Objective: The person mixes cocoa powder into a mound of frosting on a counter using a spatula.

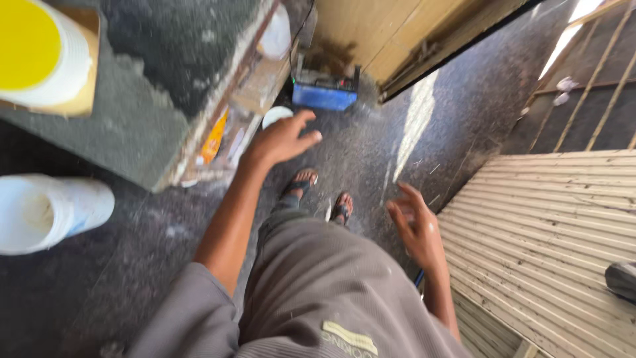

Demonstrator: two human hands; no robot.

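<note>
The floor [119, 265] is dark stone with tiny light specks, and a bright stripe of sun [416, 126] lies across it. The person stands on it in sandals [321, 195] and looks down. The left hand [283, 139] reaches out in front with its fingers spread and holds nothing. It is near a small white lid [275, 115] on the floor, but not touching it. The right hand [416, 225] hangs out to the side, fingers loose and apart, and it is empty too. A grey stone counter [119, 126] stands on the left, with a yellow-topped white tub [40, 53] on it. A white bucket [46, 212] lies on its side below the counter. A blue box [324, 95] sits by a wooden wall [377, 30] farther ahead. On the right lies a big wooden panel with ridges [550, 232]. The picture is a bit blurry.
</note>
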